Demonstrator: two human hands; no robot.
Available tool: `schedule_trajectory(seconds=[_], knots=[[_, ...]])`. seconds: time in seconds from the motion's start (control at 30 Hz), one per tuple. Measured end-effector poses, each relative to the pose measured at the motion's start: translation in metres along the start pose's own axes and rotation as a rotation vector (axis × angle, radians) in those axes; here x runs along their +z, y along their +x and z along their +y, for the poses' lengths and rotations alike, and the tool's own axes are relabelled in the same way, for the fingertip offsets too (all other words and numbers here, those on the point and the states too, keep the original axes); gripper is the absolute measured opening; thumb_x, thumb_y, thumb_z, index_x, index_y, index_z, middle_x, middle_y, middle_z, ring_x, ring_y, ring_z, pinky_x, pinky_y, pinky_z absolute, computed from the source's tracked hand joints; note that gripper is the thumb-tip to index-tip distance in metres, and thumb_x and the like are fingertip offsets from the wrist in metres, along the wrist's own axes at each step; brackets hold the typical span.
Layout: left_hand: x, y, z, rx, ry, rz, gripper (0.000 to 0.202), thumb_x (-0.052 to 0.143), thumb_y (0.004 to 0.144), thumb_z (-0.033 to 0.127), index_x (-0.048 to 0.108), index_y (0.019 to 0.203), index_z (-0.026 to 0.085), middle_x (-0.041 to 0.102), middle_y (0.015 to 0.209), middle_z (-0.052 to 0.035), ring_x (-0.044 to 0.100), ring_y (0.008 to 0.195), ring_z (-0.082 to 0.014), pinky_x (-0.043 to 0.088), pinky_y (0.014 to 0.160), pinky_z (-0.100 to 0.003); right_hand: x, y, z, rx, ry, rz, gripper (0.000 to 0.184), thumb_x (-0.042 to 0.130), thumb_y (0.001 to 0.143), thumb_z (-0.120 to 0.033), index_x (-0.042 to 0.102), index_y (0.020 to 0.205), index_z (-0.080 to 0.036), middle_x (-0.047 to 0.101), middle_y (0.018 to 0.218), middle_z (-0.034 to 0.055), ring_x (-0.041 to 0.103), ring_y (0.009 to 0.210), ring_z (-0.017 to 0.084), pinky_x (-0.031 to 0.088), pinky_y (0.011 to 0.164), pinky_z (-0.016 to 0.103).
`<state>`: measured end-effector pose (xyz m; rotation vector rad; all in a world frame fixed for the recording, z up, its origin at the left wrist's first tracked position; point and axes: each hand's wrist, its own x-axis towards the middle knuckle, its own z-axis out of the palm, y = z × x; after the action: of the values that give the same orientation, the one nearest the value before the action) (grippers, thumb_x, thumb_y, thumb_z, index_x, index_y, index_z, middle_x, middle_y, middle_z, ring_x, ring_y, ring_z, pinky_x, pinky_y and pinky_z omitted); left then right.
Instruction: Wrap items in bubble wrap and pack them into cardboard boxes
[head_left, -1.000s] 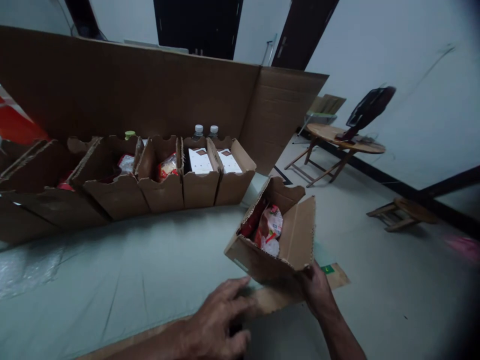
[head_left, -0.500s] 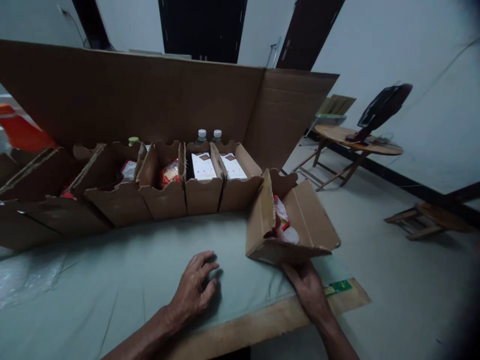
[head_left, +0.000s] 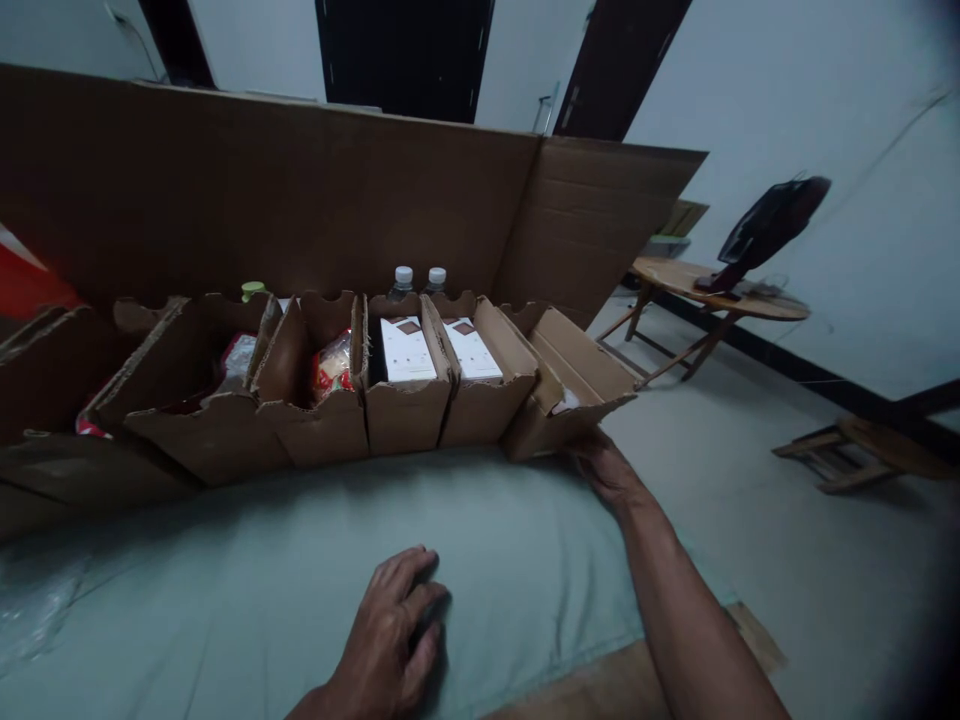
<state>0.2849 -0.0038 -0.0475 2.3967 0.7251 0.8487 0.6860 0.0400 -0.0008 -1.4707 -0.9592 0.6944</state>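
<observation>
A cardboard box [head_left: 551, 428] stands at the right end of the row, and my right hand [head_left: 606, 468] grips its lower front right corner. The fingertips are partly hidden by the box. A bit of whitish packaging [head_left: 566, 401] shows inside it. My left hand [head_left: 396, 632] rests on the green cloth [head_left: 300, 560], fingers loosely bent and apart, holding nothing. Beside the gripped box, two cardboard bins hold white boxes [head_left: 407, 350] with a brown diamond mark. Farther left, another bin [head_left: 319, 432] contains a red and clear packet [head_left: 334, 365].
A tall cardboard panel [head_left: 337, 200] rises behind the bins. Two white-capped bottles [head_left: 403, 278] and a green cap [head_left: 253, 290] show behind the row. Clear plastic [head_left: 34, 610] lies at left. To the right are a round wooden table [head_left: 667, 275] and a low stool [head_left: 862, 450].
My right hand has moved the end box away from me and up against the row. The left hand still lies on the cloth; the view has shifted slightly.
</observation>
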Motion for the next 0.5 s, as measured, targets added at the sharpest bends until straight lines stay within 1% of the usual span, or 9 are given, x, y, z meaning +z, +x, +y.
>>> schedule_trajectory(seconds=[0.07,0.13,0.27,0.33,0.43,0.5], knots=[[0.000,0.000,-0.001,0.012,0.017,-0.014,0.033,0.057,0.082,0.016,0.068,0.113,0.021,0.063,0.134,-0.0151,0.059,0.125,-0.0341,0.056,0.097,-0.053,0.007,0.007,0.007,-0.023,0.006,-0.009,0.047,0.076,0.058,-0.028,0.070,0.104,-0.020,0.075,0.116,0.0087,0.067,0.109,0.029,0.050,0.099,0.045],[-0.001,0.001,-0.001,0.012,0.022,-0.022,0.035,0.058,0.082,0.015,0.068,0.115,0.022,0.063,0.135,-0.0148,0.059,0.126,-0.0337,0.056,0.098,-0.052,0.010,0.007,0.015,-0.044,-0.006,0.003,0.052,0.074,0.061,-0.029,0.068,0.112,-0.019,0.072,0.122,0.0081,0.065,0.112,0.028,0.048,0.103,0.045],[-0.001,0.002,-0.001,0.025,0.012,-0.021,0.037,0.058,0.081,0.014,0.066,0.117,0.022,0.062,0.136,-0.0144,0.058,0.127,-0.0337,0.056,0.098,-0.052,0.010,0.002,0.028,-0.083,-0.087,0.047,0.056,0.074,0.067,-0.035,0.064,0.120,-0.019,0.069,0.128,0.0077,0.062,0.116,0.026,0.045,0.106,0.043],[-0.001,0.002,-0.001,0.040,0.018,-0.017,0.038,0.057,0.081,0.013,0.066,0.117,0.022,0.062,0.137,-0.0143,0.058,0.127,-0.0336,0.056,0.098,-0.052,0.009,0.000,0.033,-0.102,-0.148,0.074,0.054,0.073,0.070,-0.039,0.064,0.119,-0.017,0.070,0.125,0.0089,0.062,0.114,0.027,0.045,0.105,0.044],[0.000,0.001,0.000,0.040,0.041,-0.015,0.038,0.054,0.080,0.011,0.065,0.115,0.022,0.062,0.136,-0.0140,0.058,0.127,-0.0330,0.055,0.098,-0.052,0.008,0.002,0.040,-0.137,-0.244,0.122,0.047,0.069,0.073,-0.041,0.065,0.111,-0.015,0.073,0.112,0.0104,0.063,0.104,0.028,0.048,0.098,0.045],[0.000,0.001,0.000,0.035,0.059,-0.018,0.038,0.054,0.080,0.010,0.065,0.115,0.021,0.062,0.136,-0.0141,0.057,0.127,-0.0330,0.056,0.097,-0.052,0.008,0.005,0.044,-0.160,-0.300,0.139,0.043,0.067,0.073,-0.041,0.066,0.107,-0.016,0.074,0.105,0.0099,0.064,0.097,0.028,0.049,0.094,0.045]])
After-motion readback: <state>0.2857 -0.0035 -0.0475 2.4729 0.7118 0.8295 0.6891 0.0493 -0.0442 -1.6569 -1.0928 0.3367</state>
